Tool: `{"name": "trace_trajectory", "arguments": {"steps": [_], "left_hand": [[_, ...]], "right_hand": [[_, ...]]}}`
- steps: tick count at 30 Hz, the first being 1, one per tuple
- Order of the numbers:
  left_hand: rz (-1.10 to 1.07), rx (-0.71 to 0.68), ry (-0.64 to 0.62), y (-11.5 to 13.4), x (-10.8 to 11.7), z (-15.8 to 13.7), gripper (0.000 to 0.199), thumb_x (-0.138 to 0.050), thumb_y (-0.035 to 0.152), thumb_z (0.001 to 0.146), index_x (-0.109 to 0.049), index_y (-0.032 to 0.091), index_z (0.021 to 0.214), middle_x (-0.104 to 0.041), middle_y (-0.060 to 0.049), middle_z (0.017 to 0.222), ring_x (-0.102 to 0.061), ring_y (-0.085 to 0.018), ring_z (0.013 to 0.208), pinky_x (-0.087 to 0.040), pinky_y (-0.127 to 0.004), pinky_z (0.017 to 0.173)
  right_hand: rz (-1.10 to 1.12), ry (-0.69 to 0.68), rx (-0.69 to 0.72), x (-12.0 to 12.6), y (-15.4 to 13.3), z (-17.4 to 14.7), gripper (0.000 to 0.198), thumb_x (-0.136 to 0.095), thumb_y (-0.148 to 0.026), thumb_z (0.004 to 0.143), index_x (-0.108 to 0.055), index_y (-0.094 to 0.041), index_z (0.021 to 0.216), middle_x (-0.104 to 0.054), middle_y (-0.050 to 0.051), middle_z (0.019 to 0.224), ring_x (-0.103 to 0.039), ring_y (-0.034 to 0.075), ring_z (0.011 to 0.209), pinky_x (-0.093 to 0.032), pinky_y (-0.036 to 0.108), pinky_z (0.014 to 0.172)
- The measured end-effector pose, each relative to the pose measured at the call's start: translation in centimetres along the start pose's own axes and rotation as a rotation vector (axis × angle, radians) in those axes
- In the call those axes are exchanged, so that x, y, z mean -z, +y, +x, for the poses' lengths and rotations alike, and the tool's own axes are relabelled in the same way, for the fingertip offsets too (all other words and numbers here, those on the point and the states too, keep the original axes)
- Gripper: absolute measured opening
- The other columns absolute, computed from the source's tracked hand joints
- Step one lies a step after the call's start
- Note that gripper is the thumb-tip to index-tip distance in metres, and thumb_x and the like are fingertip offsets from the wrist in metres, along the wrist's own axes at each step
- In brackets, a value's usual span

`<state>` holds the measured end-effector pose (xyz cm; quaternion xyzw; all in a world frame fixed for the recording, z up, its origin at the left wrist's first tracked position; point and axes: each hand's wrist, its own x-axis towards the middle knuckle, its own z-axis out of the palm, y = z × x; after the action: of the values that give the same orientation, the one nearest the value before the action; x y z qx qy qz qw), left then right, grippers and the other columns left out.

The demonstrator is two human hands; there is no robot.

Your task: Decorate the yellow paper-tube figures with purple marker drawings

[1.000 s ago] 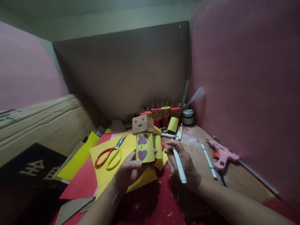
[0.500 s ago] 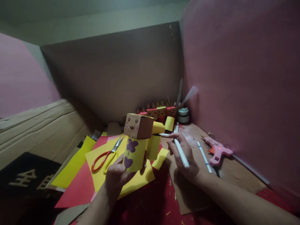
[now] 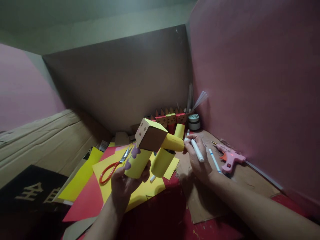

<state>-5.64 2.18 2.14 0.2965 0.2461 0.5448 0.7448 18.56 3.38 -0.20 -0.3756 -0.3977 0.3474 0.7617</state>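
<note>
The left hand (image 3: 126, 180) is curled around the yellow tube body of the paper toy (image 3: 137, 161), fingers and thumb closed on its lower part, holding it tilted in the middle of the scene above the yellow paper (image 3: 147, 196), with the scissors (image 3: 107, 174) lying to its left. The right hand (image 3: 201, 170), fingers bent, grips a white marker (image 3: 197, 151) at the toy's right; its fingertips are at the end of the yellow roll (image 3: 173, 142), though I cannot tell whether they touch. Farther right lies the pink glue gun (image 3: 232, 158).

Pink right wall (image 3: 257, 83), brownish back wall (image 3: 120, 83), dimly lit
</note>
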Motion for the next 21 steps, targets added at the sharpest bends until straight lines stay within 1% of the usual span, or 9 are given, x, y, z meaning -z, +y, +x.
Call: {"name": "trace_trajectory", "arguments": {"steps": [3, 5, 8, 11, 13, 16, 18, 19, 21], "left_hand": [[-0.024, -0.037, 0.077, 0.0, -0.5, 0.0, 0.042, -0.065, 0.022, 0.056, -0.064, 0.01, 0.096, -0.072, -0.016, 0.081, -0.068, -0.022, 0.066, -0.06, -0.029, 0.059], [-0.017, -0.053, 0.101, 0.1, -0.8, -0.1, 0.042, -0.064, 0.023, 0.057, -0.064, 0.01, 0.097, -0.072, -0.017, 0.08, -0.068, -0.022, 0.064, -0.059, -0.03, 0.055], [0.002, -0.054, 0.09, 0.2, -1.0, -0.1, 0.042, -0.065, 0.025, 0.058, -0.065, 0.011, 0.097, -0.072, -0.016, 0.078, -0.064, -0.021, 0.058, -0.056, -0.03, 0.049], [0.005, -0.029, 0.068, 0.1, -0.8, 0.1, 0.04, -0.071, 0.027, 0.057, -0.066, 0.012, 0.094, -0.072, -0.015, 0.076, -0.062, -0.021, 0.056, -0.055, -0.031, 0.049], [-0.009, -0.047, 0.044, -0.1, -0.5, 0.4, 0.04, -0.077, 0.03, 0.057, -0.068, 0.013, 0.092, -0.073, -0.016, 0.076, -0.062, -0.02, 0.057, -0.056, -0.032, 0.051], [-0.031, -0.092, 0.02, -0.3, -0.4, 1.0, 0.038, -0.08, 0.035, 0.065, -0.07, 0.013, 0.093, -0.073, -0.016, 0.077, -0.062, -0.019, 0.058, -0.057, -0.031, 0.053], [-0.032, -0.107, 0.033, -0.5, -0.6, 1.4, 0.035, -0.076, 0.039, 0.075, -0.071, 0.011, 0.096, -0.073, -0.017, 0.08, -0.063, -0.018, 0.059, -0.056, -0.028, 0.053], [-0.021, -0.113, 0.047, -0.5, -0.7, 1.6, 0.034, -0.072, 0.041, 0.081, -0.071, 0.011, 0.097, -0.073, -0.018, 0.083, -0.064, -0.018, 0.061, -0.056, -0.027, 0.054], [0.066, -0.119, 0.083, -0.6, -0.9, 2.1, 0.034, -0.062, 0.043, 0.092, -0.071, 0.01, 0.097, -0.074, -0.018, 0.089, -0.066, -0.017, 0.066, -0.057, -0.025, 0.058]], "right_hand": [[0.077, -0.011, -0.025, 0.1, 0.1, 0.3, 0.024, -0.071, -0.032, 0.083, -0.055, -0.026, 0.1, -0.06, -0.005, 0.078, -0.056, 0.017, 0.068, -0.047, 0.031, 0.068], [0.151, -0.051, -0.067, 0.1, 0.1, 0.5, 0.028, -0.073, -0.038, 0.083, -0.055, -0.027, 0.102, -0.063, -0.004, 0.084, -0.06, 0.018, 0.074, -0.05, 0.033, 0.072], [0.272, -0.131, -0.157, -0.2, 0.0, 0.5, 0.034, -0.071, -0.051, 0.081, -0.053, -0.028, 0.098, -0.066, -0.003, 0.082, -0.067, 0.022, 0.079, -0.055, 0.037, 0.073], [0.361, -0.208, -0.238, -0.4, -0.6, 0.4, 0.039, -0.073, -0.056, 0.076, -0.053, -0.027, 0.093, -0.067, -0.001, 0.077, -0.071, 0.026, 0.082, -0.058, 0.039, 0.072], [0.395, -0.263, -0.283, -0.5, -1.0, 0.1, 0.042, -0.079, -0.053, 0.07, -0.054, -0.027, 0.091, -0.069, 0.0, 0.08, -0.072, 0.027, 0.084, -0.06, 0.039, 0.07], [0.41, -0.323, -0.322, -0.4, -1.6, -0.3, 0.043, -0.086, -0.037, 0.063, -0.055, -0.026, 0.091, -0.071, 0.0, 0.085, -0.073, 0.025, 0.085, -0.061, 0.034, 0.067], [0.407, -0.329, -0.327, -0.4, -1.7, -0.6, 0.043, -0.086, -0.028, 0.062, -0.055, -0.026, 0.091, -0.071, 0.0, 0.086, -0.073, 0.024, 0.083, -0.061, 0.032, 0.065], [0.403, -0.321, -0.323, -0.4, -1.7, -0.6, 0.043, -0.085, -0.026, 0.062, -0.054, -0.026, 0.091, -0.071, -0.001, 0.086, -0.073, 0.023, 0.081, -0.061, 0.032, 0.064], [0.395, -0.284, -0.306, -0.4, -1.6, -0.6, 0.042, -0.084, -0.026, 0.064, -0.051, -0.026, 0.091, -0.069, -0.002, 0.085, -0.072, 0.022, 0.078, -0.06, 0.032, 0.062]]}}
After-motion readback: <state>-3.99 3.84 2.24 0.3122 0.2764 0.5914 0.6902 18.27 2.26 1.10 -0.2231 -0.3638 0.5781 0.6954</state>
